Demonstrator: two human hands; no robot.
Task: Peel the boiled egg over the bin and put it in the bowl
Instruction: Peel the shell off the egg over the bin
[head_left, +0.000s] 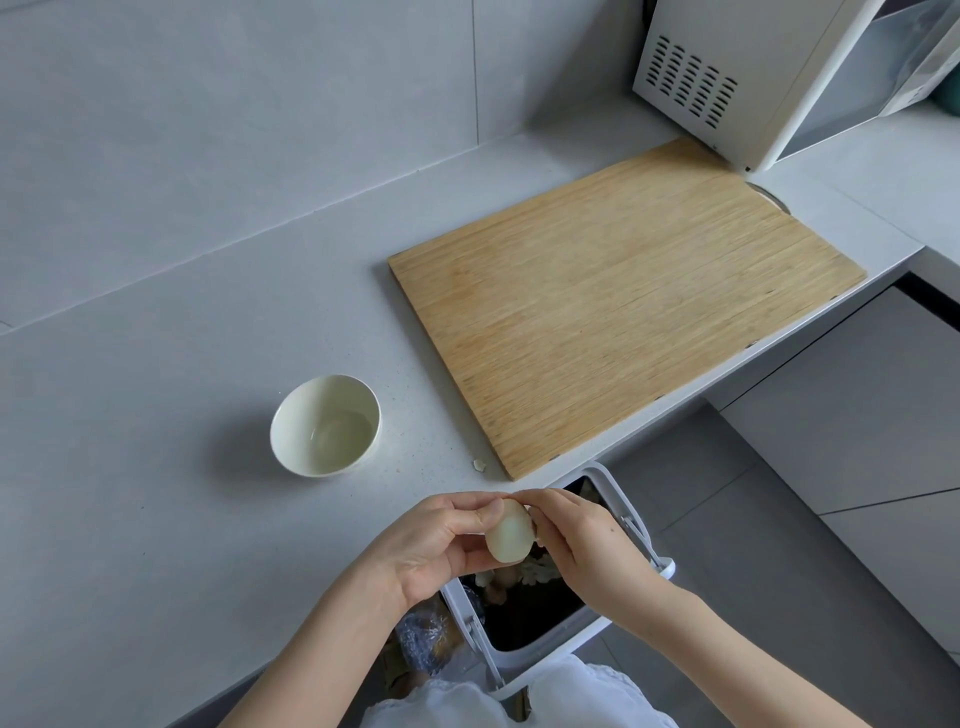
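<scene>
Here the egg (511, 531) sat pinched between both hands above the open bin (545, 618), its long axis running roughly from twelve down to six o'clock in the head view, blunt end low. The left hand (441, 545) was closed around its left side, thumb across the top, while the right hand (582, 545) had its fingertips pressed narrowly at the upper right edge, apparently picking at what shell remained; the visible face looked pale and smooth, so the peeling seemed close to done, though the far side was hidden. The bowl (325, 425) stood on the counter (156, 415) at about ten o'clock from the hands, well apart, nearer the left hand, which looked the likelier one to carry the egg over. A small shell chip (478, 465) lay just beside the cutting board (613, 312), between bowl and board.
</scene>
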